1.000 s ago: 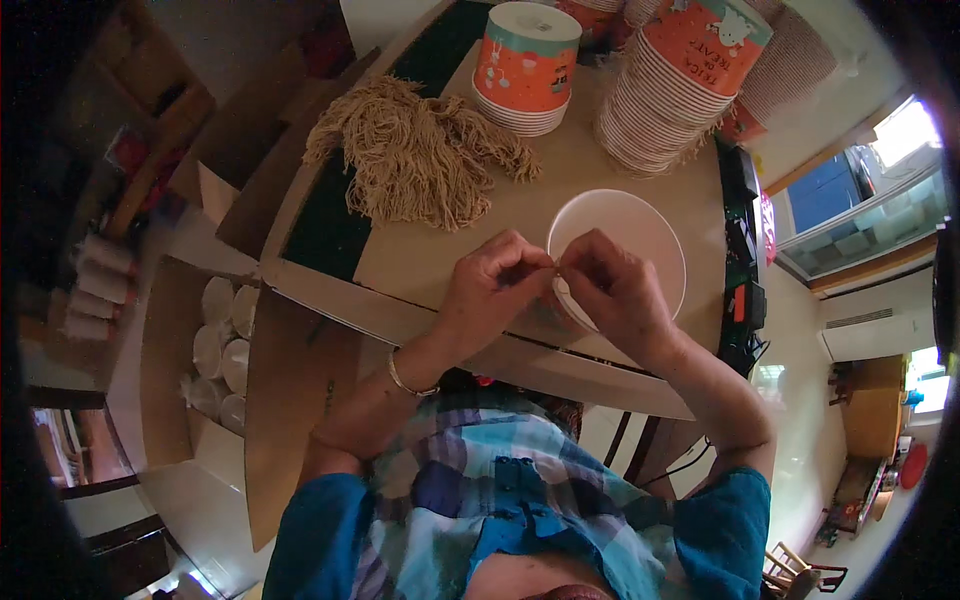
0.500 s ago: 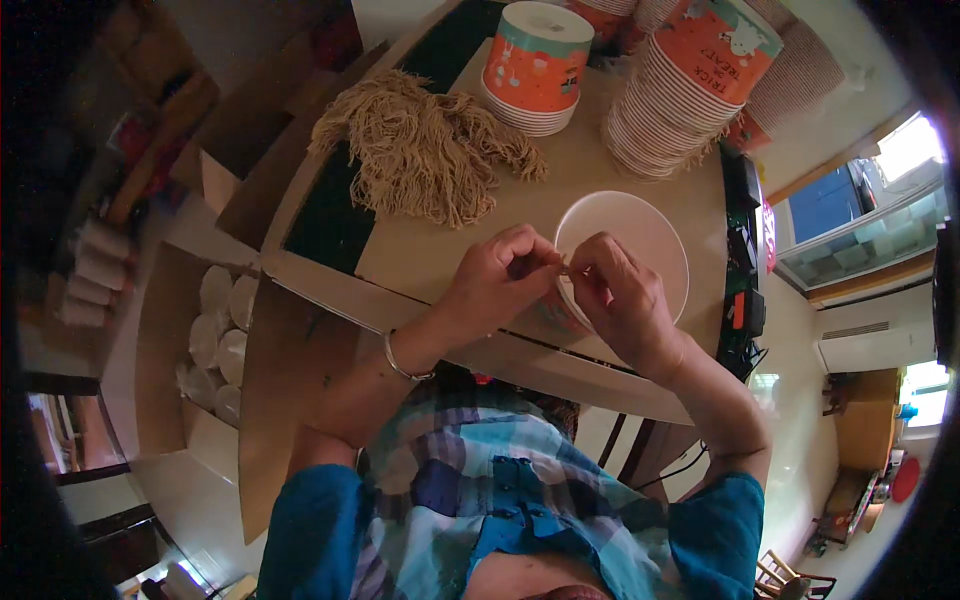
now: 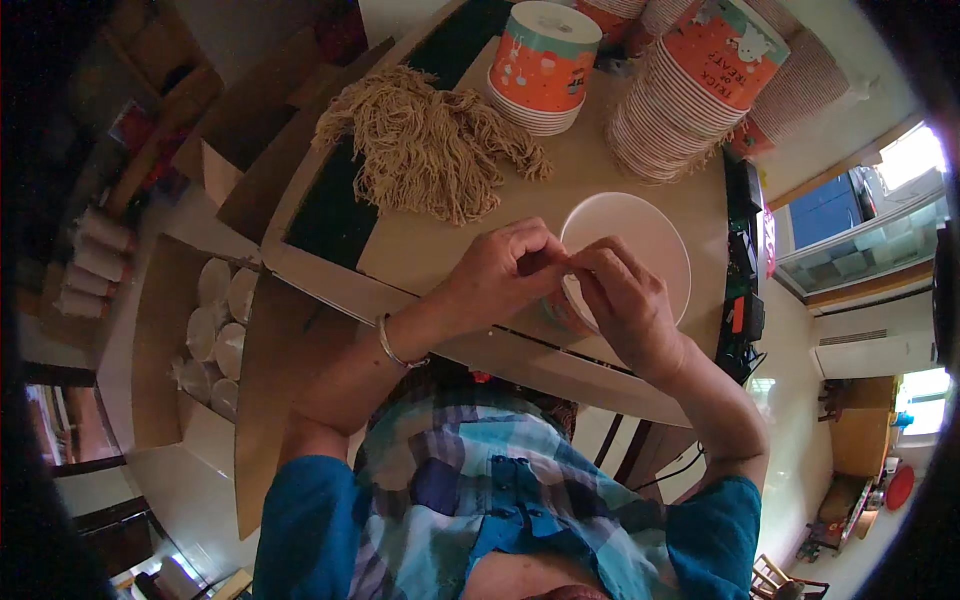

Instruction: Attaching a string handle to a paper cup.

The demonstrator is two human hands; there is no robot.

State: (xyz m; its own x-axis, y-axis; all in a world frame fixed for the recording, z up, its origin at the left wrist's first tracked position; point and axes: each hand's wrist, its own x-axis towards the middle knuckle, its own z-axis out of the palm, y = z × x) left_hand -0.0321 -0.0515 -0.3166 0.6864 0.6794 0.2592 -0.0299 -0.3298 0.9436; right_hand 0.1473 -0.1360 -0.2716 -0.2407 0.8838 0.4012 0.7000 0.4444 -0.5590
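A paper tub [image 3: 645,245] with a white inside stands upright on the table, its mouth facing up. At its near left rim my left hand [image 3: 508,270] and my right hand [image 3: 630,305] meet, thumbs and forefingers pinched together. Whatever sits between the fingertips is too small to make out, and part of the rim is hidden behind my fingers. Beyond my left hand lies a loose heap of tan strings [image 3: 425,145]. Past the tub rises a tall, leaning stack of orange printed paper tubs [image 3: 675,110], with some tan strands hanging by its lower end.
A shorter stack of upside-down orange tubs [image 3: 543,65] stands at the back of the cardboard-covered table [image 3: 400,245]. Black boxes [image 3: 743,255] line the right edge. Down on the left, an open carton [image 3: 170,340] holds several white round-ended things.
My right hand's fingers have straightened and drawn closer to my left fingertips. The small tan bit seen between them no longer shows. The tub has stayed at the same spot.
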